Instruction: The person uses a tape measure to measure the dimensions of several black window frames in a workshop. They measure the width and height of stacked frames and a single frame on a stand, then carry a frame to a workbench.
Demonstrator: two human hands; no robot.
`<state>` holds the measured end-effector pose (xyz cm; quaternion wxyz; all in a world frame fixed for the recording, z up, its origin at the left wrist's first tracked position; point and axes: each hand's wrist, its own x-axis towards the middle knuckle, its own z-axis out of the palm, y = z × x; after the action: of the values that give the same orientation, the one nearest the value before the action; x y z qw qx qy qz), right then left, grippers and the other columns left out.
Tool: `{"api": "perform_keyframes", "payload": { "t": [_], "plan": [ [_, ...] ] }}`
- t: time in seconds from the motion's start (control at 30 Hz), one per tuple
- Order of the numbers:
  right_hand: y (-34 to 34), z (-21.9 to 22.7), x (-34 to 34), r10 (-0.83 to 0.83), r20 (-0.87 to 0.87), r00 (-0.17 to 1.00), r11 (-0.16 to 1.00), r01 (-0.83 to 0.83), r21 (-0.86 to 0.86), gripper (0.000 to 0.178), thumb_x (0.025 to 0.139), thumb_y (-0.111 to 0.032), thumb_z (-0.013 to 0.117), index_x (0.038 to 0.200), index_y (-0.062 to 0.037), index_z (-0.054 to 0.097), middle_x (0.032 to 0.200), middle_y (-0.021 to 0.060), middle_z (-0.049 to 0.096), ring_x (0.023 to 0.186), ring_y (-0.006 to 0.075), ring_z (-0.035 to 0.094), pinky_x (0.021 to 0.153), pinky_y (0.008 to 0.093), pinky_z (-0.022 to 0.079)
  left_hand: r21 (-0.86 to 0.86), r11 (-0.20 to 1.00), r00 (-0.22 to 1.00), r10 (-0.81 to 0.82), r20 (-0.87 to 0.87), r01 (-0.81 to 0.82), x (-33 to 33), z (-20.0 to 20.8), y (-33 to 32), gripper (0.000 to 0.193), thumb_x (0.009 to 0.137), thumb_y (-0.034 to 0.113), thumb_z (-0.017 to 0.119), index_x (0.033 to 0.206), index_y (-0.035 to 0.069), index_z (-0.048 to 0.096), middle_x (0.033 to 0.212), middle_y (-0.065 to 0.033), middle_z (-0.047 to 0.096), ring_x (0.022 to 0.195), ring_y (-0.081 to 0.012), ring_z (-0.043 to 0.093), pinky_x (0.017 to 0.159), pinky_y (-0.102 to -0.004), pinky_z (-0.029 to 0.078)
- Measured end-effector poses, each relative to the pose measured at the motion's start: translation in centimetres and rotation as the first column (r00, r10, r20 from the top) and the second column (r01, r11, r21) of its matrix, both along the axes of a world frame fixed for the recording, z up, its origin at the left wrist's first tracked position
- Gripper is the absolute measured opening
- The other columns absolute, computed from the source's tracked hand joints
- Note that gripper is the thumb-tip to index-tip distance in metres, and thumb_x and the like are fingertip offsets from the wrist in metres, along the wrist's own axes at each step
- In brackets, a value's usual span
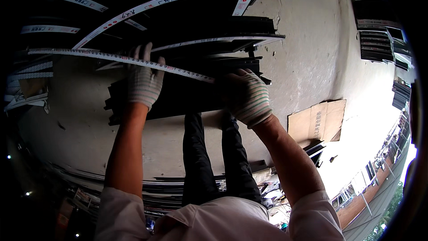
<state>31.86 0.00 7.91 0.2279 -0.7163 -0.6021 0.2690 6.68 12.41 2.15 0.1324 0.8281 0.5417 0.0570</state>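
Left striped-knit-gloved hand (146, 81), 10 o'clock: touching white ribbon-like measuring tape (113, 56), grip unclear; right striped-knit-gloved hand (253, 97), 2 o'clock: curled, contents indiscernible.

The tape (104, 56) is a thin white blade with dark markings (a few red ones among them), drawn out long and sloping down toward the right. Its right end vanishes into shadow over black bars (178, 100).

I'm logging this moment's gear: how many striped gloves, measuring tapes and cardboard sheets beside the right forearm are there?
Striped gloves: 2
Measuring tape: 1
Cardboard sheet: 1
Total: 4
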Motion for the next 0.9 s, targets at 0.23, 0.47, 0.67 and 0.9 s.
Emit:
{"api": "perform_keyframes", "payload": {
  "t": [0.23, 0.47, 0.67, 0.9],
  "plan": [
    [-1.6, -0.1, -0.5, 0.056, -0.03, 0.998, 0.995, -0.058, -0.075, 0.012, 0.091, -0.019, 0.074, 0.088, -0.0078, 0.075, 0.083, 0.0108, 0.068, 0.081, 0.0308, 0.064, 0.074, 0.0433, 0.053, -0.14, 0.985, 0.984, 0.075, -0.16, -0.098, -0.1, 2.4, -3.8, 0.056, 0.104, 0.042, 0.057, 0.143, 0.002, 0.053, 0.145, -0.0203, 0.051, 0.146, -0.0373, 0.041, 0.123, -0.0582, 0.028],
    [-2.4, -0.5, -0.9, -0.007, -0.078, 0.997, 0.999, 0.003, -0.046, 0.01, 0.088, -0.017, 0.075, 0.085, -0.0077, 0.074, 0.08, 0.0112, 0.067, 0.077, 0.0319, 0.064, 0.072, 0.043, 0.051, 0.007, 0.999, 0.997, 0.043, -0.071, -0.042, -1.1, 0.9, -6.4, 0.042, 0.099, 0.025, 0.065, 0.133, 0.002, 0.058, 0.13, -0.0185, 0.061, 0.129, -0.0363, 0.056, 0.114, -0.0554, 0.04],
    [-2.7, -0.7, -0.8, 0.0, -0.09, 0.996, 1.0, 0.0, 0.0, 0.01, 0.087, -0.017, 0.075, 0.084, -0.0082, 0.073, 0.08, 0.0103, 0.066, 0.077, 0.0325, 0.063, 0.068, 0.0428, 0.051, 0.09, 0.996, 1.0, 0.009, -0.03, -0.006, -0.9, 0.6, -6.7, 0.035, 0.096, 0.017, 0.065, 0.128, 0.002, 0.063, 0.124, -0.0175, 0.065, 0.12, -0.0352, 0.06, 0.107, -0.0494, 0.046],
    [-2.8, -0.8, -0.6, 0.01, -0.08, 0.997, 1.0, -0.01, -0.001, 0.011, 0.085, -0.018, 0.077, 0.084, -0.0086, 0.072, 0.082, 0.0094, 0.067, 0.077, 0.031, 0.064, 0.068, 0.0424, 0.052, 0.105, 0.994, 0.999, -0.003, -0.035, 0.007, -1.2, 0.0, -6.7, 0.032, 0.1, 0.013, 0.058, 0.13, 0.004, 0.063, 0.13, -0.0178, 0.064, 0.121, -0.0347, 0.06, 0.105, -0.0481, 0.047]
  ]
}}
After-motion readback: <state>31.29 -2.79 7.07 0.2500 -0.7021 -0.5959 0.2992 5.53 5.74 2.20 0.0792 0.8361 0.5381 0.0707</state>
